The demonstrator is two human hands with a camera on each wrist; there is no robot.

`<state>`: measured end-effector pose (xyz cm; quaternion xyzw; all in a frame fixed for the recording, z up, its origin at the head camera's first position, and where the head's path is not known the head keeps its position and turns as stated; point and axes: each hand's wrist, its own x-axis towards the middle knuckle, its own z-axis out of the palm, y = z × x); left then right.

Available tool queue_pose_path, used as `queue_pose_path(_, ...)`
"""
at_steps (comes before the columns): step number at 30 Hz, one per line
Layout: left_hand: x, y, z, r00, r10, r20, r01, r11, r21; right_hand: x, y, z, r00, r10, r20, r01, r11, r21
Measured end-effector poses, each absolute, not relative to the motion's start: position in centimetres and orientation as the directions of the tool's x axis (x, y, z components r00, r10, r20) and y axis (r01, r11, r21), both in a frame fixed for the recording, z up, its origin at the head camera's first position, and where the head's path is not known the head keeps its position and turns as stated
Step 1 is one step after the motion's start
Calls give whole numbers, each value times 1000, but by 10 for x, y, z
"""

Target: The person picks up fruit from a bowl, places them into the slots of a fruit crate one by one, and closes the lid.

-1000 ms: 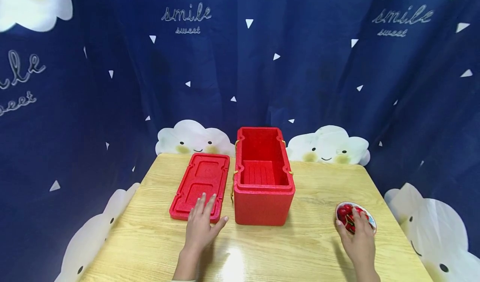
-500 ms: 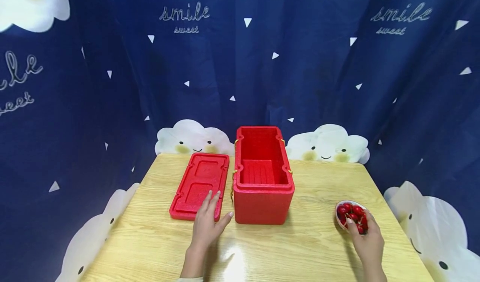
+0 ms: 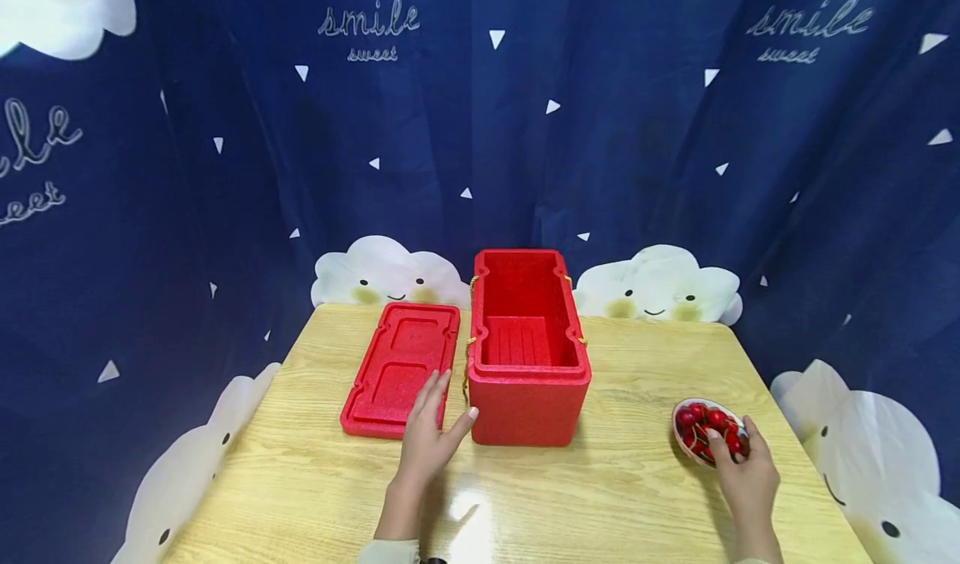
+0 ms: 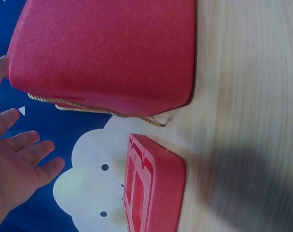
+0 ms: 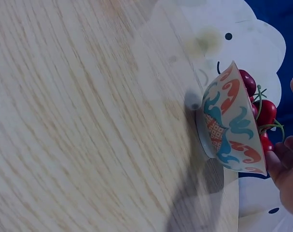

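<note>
"Where's the round, white patterned bowl [image 5: 229, 126] of shiny red cherries [image 5: 267, 113] sitting?"

"Right of the rectangular red box [image 3: 529, 411]. Right grip [image 3: 750, 476] is reaching over; can't tell if it's pinching. Left grip [image 3: 429, 447] is hovering spread."

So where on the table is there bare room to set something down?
The table is bare between the red box and the bowl, and left of the lid. It's crowded at the narrow gap between lid and box, near the left hand, and at the bowl, where the right hand is.
</note>
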<state>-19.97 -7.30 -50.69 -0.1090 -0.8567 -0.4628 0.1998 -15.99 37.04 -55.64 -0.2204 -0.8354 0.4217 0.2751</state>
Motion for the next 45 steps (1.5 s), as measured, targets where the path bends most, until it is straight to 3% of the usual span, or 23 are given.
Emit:
queue_pose_path(8,-207,-66,-502,-893,-8,451,393,477,786,-168,377,-549,-751,623,219,176,508,-843)
queue_pose_path(17,-214,-57,-499,-892,-19,451,407,399,822,-181,391,-553,-758,602,253,163,550,-819)
queue_pose_path(30,-224,-53,-496,-958,28,285,272,399,875,-186,406,-565,-813,554,180,239,599,-764)
queue_pose_path(45,-246,-37,-481,-961,87,264,278,361,890,-195,413,-576,-799,536,271,197,660,-725)
